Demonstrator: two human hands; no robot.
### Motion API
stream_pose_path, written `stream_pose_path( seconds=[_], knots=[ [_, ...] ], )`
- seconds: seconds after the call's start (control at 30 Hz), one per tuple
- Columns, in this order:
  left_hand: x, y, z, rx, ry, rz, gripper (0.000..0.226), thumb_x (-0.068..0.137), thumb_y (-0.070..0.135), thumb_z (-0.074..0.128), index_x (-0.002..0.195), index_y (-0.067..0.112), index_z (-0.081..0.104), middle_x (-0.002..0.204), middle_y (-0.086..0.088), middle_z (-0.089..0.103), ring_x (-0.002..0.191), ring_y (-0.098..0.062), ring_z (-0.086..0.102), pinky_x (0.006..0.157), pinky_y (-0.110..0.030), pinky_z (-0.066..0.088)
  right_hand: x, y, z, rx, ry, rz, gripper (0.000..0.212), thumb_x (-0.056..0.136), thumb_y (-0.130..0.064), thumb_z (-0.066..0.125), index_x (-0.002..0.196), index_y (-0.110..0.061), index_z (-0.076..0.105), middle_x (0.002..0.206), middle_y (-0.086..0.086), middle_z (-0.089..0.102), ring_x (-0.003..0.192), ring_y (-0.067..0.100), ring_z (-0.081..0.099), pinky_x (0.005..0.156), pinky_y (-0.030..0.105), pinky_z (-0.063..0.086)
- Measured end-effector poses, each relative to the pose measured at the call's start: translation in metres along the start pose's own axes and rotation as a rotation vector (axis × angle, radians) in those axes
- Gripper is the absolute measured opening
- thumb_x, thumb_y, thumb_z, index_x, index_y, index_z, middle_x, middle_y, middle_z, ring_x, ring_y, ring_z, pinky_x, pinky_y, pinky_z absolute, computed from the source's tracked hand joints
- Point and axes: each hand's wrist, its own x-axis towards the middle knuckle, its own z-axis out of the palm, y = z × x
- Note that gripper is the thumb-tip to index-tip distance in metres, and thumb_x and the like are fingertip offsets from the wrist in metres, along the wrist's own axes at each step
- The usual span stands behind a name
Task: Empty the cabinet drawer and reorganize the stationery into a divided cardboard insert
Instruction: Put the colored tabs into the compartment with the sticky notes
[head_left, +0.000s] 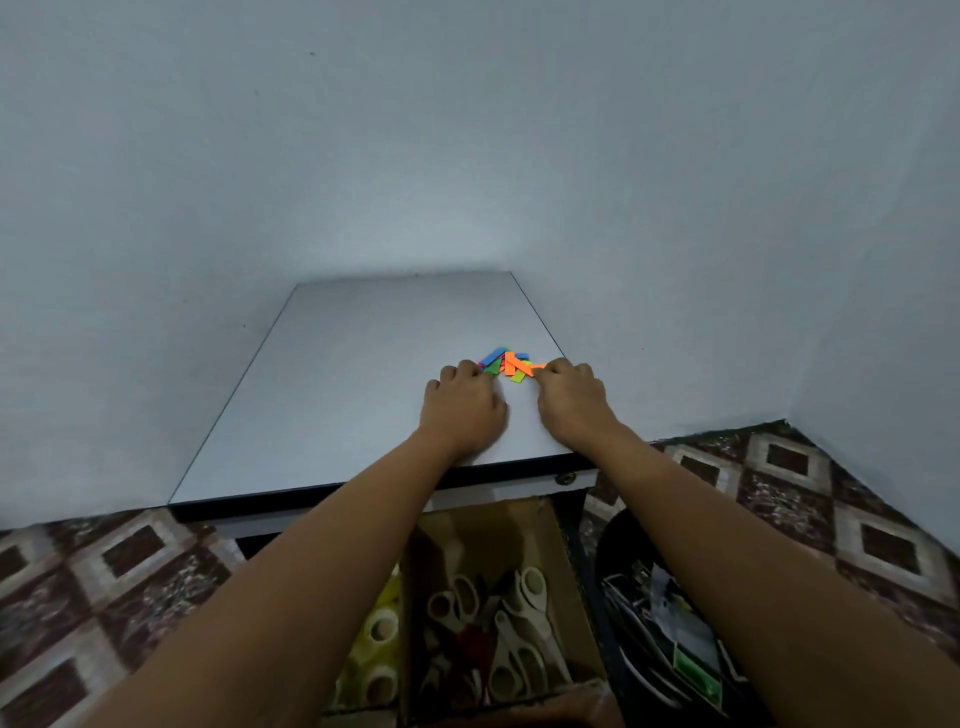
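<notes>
A small heap of coloured paper strips (509, 362), blue, orange, green and yellow, lies on the white cabinet top (337, 374) near its right edge. My left hand (462, 402) rests on the top with curled fingers touching the heap's left side. My right hand (569, 397) has its fingers curled at the heap's right side and pinches an orange strip. Below the cabinet's front edge the cardboard insert (519, 519) sits in the open drawer. Its middle section holds several white-handled scissors (511, 623). The left section holds yellow tape rolls (379, 639).
A dark round bin (660, 623) with papers and a green-labelled item stands on the patterned floor (831, 519) right of the drawer. Pale walls close in behind and to the right of the cabinet. A keyhole (565, 478) is in the cabinet's front.
</notes>
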Motion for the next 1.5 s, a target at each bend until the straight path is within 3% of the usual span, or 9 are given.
stream_pose_path(
  seconds=[0.3, 0.53, 0.8, 0.93, 1.1, 1.27, 1.33, 1.4, 1.5],
  knots=[
    [-0.004, -0.003, 0.005, 0.017, 0.041, 0.035, 0.040, 0.097, 0.032, 0.033, 0.120, 0.007, 0.056, 0.132, -0.011, 0.048, 0.116, -0.029, 0.045, 0.094, -0.039, 0.038, -0.001, -0.001, 0.003, 0.034, 0.017, 0.010, 0.044, 0.097, -0.010, 0.033, 0.140, -0.012, 0.039, 0.135, 0.011, 0.044, 0.119, 0.032, 0.040, 0.093, 0.037, 0.035],
    [-0.020, -0.004, -0.001, -0.016, 0.085, 0.087, 0.038, 0.097, 0.029, 0.034, 0.117, 0.007, 0.057, 0.123, -0.009, 0.055, 0.106, -0.025, 0.053, 0.088, -0.039, 0.046, -0.014, 0.003, 0.002, 0.070, 0.097, -0.017, 0.030, 0.095, -0.012, 0.040, 0.117, -0.006, 0.059, 0.118, 0.013, 0.055, 0.104, 0.030, 0.049, 0.083, 0.032, 0.037],
    [-0.048, -0.011, -0.003, 0.029, 0.190, 0.240, 0.033, 0.095, 0.032, 0.036, 0.107, 0.012, 0.059, 0.108, -0.002, 0.061, 0.090, -0.018, 0.058, 0.072, -0.030, 0.046, -0.038, 0.002, 0.001, -0.017, 0.113, -0.109, 0.036, 0.099, -0.023, 0.038, 0.125, -0.012, 0.058, 0.124, 0.008, 0.050, 0.110, 0.028, 0.046, 0.084, 0.035, 0.041],
    [-0.066, -0.017, 0.000, 0.033, 0.289, 0.321, 0.047, 0.091, 0.043, 0.029, 0.091, 0.013, 0.065, 0.090, -0.001, 0.067, 0.077, -0.019, 0.064, 0.060, -0.028, 0.045, -0.058, 0.002, 0.002, 0.005, 0.143, -0.223, 0.039, 0.100, -0.030, 0.035, 0.124, -0.009, 0.058, 0.128, 0.009, 0.051, 0.114, 0.026, 0.046, 0.089, 0.034, 0.039],
    [-0.086, -0.026, -0.001, 0.123, 0.310, 0.372, 0.044, 0.085, 0.051, 0.041, 0.094, 0.016, 0.068, 0.094, 0.001, 0.069, 0.082, -0.016, 0.066, 0.061, -0.029, 0.050, -0.079, 0.002, 0.001, 0.054, 0.103, -0.278, 0.056, 0.092, -0.043, 0.032, 0.128, -0.008, 0.055, 0.132, 0.009, 0.053, 0.122, 0.027, 0.047, 0.100, 0.039, 0.040],
    [-0.099, -0.027, 0.000, 0.168, 0.428, 0.449, 0.025, 0.087, 0.029, 0.048, 0.091, 0.014, 0.068, 0.091, -0.002, 0.069, 0.077, -0.020, 0.066, 0.060, -0.030, 0.047, -0.089, 0.010, 0.007, 0.029, 0.240, -0.424, 0.029, 0.077, -0.008, 0.071, 0.105, -0.008, 0.067, 0.105, 0.010, 0.067, 0.093, 0.030, 0.064, 0.072, 0.041, 0.053],
    [-0.102, -0.026, 0.001, 0.169, 0.474, 0.465, 0.011, 0.081, 0.020, 0.066, 0.089, 0.012, 0.069, 0.088, -0.004, 0.070, 0.074, -0.022, 0.066, 0.061, -0.030, 0.048, -0.089, 0.011, 0.008, 0.109, 0.280, -0.424, 0.022, 0.075, -0.002, 0.069, 0.097, -0.008, 0.069, 0.095, 0.008, 0.068, 0.084, 0.029, 0.065, 0.065, 0.040, 0.054],
    [-0.105, -0.024, 0.001, 0.153, 0.473, 0.454, 0.016, 0.074, 0.016, 0.075, 0.089, 0.011, 0.069, 0.087, -0.006, 0.070, 0.073, -0.023, 0.065, 0.061, -0.032, 0.048, -0.090, 0.009, 0.007, 0.156, 0.298, -0.436, 0.014, 0.079, -0.003, 0.063, 0.092, -0.006, 0.069, 0.089, 0.009, 0.068, 0.079, 0.029, 0.064, 0.062, 0.041, 0.055],
    [-0.107, -0.022, -0.005, 0.133, 0.470, 0.419, 0.014, 0.084, 0.019, 0.056, 0.087, 0.012, 0.068, 0.084, -0.004, 0.069, 0.071, -0.022, 0.064, 0.060, -0.032, 0.047, -0.088, 0.005, 0.001, 0.262, 0.306, -0.379, 0.014, 0.086, -0.007, 0.058, 0.095, -0.004, 0.069, 0.092, 0.011, 0.068, 0.083, 0.028, 0.064, 0.071, 0.036, 0.052]
  ],
)
